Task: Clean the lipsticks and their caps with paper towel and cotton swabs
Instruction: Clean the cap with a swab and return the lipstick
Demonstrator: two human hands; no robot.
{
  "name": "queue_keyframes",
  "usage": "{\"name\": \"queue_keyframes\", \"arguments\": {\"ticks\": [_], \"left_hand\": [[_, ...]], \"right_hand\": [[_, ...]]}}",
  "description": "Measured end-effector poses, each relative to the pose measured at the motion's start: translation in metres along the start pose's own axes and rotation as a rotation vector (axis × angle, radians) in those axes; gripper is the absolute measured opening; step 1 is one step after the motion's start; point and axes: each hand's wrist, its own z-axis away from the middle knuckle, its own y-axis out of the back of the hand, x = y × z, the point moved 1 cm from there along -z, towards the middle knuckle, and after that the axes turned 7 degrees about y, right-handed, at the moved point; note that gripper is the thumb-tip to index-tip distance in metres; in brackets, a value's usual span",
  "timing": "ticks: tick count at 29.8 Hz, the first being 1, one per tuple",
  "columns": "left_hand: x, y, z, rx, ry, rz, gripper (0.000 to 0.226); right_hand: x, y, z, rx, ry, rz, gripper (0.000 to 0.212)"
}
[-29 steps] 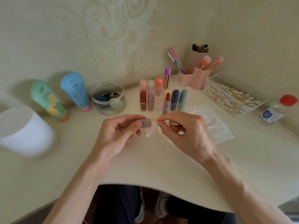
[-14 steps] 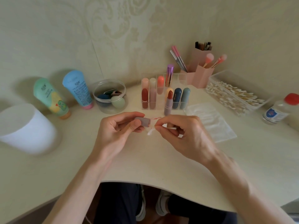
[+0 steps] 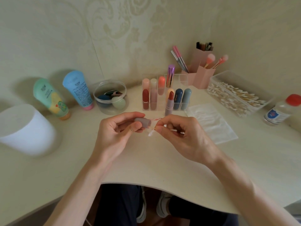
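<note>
The left hand (image 3: 120, 129) gripped a grey lipstick cap (image 3: 143, 122) between the thumb and the curled fingers, just above the table (image 3: 146, 162). The open end of the cap pointed toward the right hand (image 3: 182, 136). The right hand pinched a cotton swab (image 3: 157, 119) with the thumb and the first finger. The tip of the swab was stained red and was just beside the mouth of the cap; it was blurred, so I could not tell if it touched the cap. A small white tuft (image 3: 150, 133) hung below the fingertips.

Behind the hands, an open red lipstick (image 3: 169, 103) stood upright on the table, without its cap. It was just in front of a clear rack (image 3: 183, 79) that held more lipsticks. To the right of it a paper towel (image 3: 211, 123) lay flat. Farther right there were a clear box of cotton swabs (image 3: 236, 97) and a small bottle with a red lid (image 3: 280, 110). On the left stood a clear jar with sponges (image 3: 110, 97), a blue tube (image 3: 78, 90) and a green tube (image 3: 48, 97).
</note>
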Motion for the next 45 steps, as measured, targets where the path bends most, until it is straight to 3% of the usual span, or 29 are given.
{"name": "queue_keyframes", "arguments": {"ticks": [17, 28, 33, 41, 45], "left_hand": [[0.0, -0.001, 0.0, -0.004, 0.0, -0.02, 0.024], [0.001, -0.001, 0.0, -0.004, 0.021, -0.031, 0.023], [0.001, 0.001, -0.001, 0.023, 0.018, -0.024, 0.023], [0.003, 0.0, 0.002, 0.033, 0.013, -0.004, 0.024], [0.003, -0.002, 0.003, 0.019, 0.018, -0.017, 0.024]], "right_hand": [[0.0, -0.008, 0.002, 0.056, -0.001, 0.024, 0.012], [-0.002, -0.014, 0.006, 0.177, 0.079, 0.365, 0.018], [0.0, -0.016, 0.005, 0.126, 0.034, 0.329, 0.012], [-0.001, -0.007, 0.002, -0.007, -0.085, -0.035, 0.016], [-0.003, -0.004, -0.001, 0.041, -0.087, -0.129, 0.016]]}}
